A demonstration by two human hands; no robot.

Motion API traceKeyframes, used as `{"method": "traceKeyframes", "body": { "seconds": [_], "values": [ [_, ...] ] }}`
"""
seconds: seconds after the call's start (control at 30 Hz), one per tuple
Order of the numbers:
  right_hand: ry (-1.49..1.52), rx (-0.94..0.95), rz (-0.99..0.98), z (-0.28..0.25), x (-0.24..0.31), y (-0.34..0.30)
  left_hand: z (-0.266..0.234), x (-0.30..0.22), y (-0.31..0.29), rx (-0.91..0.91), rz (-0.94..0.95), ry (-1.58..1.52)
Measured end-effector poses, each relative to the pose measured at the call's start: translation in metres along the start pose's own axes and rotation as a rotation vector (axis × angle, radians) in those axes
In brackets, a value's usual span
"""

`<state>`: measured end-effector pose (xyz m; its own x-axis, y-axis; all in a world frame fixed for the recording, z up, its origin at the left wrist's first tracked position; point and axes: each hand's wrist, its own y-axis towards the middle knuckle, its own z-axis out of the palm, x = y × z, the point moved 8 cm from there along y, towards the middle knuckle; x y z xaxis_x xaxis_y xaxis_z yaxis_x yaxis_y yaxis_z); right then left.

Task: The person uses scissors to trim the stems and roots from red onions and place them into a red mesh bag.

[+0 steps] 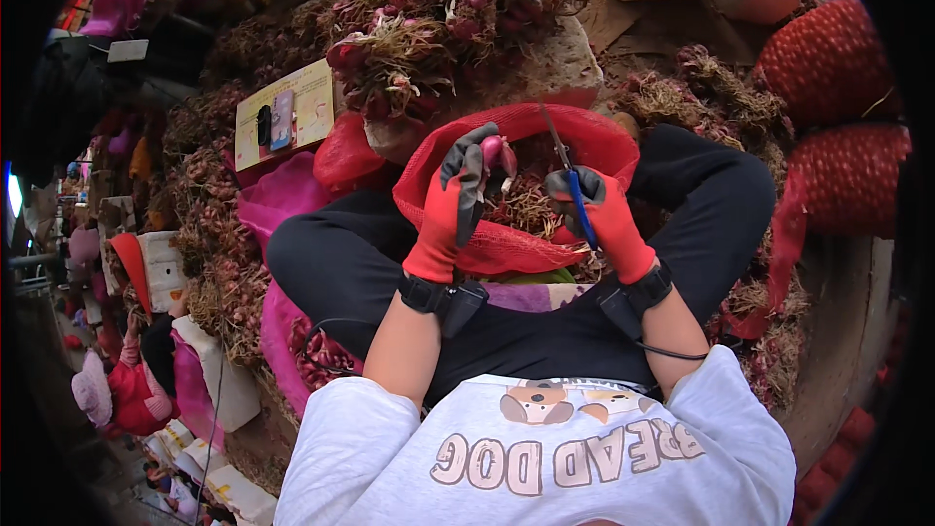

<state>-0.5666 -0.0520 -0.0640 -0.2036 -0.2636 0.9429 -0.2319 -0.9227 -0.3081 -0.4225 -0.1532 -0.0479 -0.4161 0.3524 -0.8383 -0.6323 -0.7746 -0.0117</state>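
Head view: right hand (pixel 608 211) holds scissors (pixel 574 185) pointing forward, axis slanting left.

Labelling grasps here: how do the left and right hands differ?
Held thing: the left hand grips pink-purple bulbs; the right hand grips blue-handled scissors.
Position: the left hand reaches higher in the picture than the right hand.
Both wear red-and-grey gloves and black wrist straps.
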Motion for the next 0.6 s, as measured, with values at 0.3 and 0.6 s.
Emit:
{"method": "traceKeyframes", "body": {
  "seconds": [0.3,0.6],
  "values": [
    [0.164,0.011,-0.092,0.008,0.016,0.012,0.023,0.009,-0.013,0.068,0.206,0.662],
    [-0.055,-0.193,-0.205,-0.018,0.005,0.017,0.035,0.010,-0.014,0.081,-0.169,0.378]
  ]
}}
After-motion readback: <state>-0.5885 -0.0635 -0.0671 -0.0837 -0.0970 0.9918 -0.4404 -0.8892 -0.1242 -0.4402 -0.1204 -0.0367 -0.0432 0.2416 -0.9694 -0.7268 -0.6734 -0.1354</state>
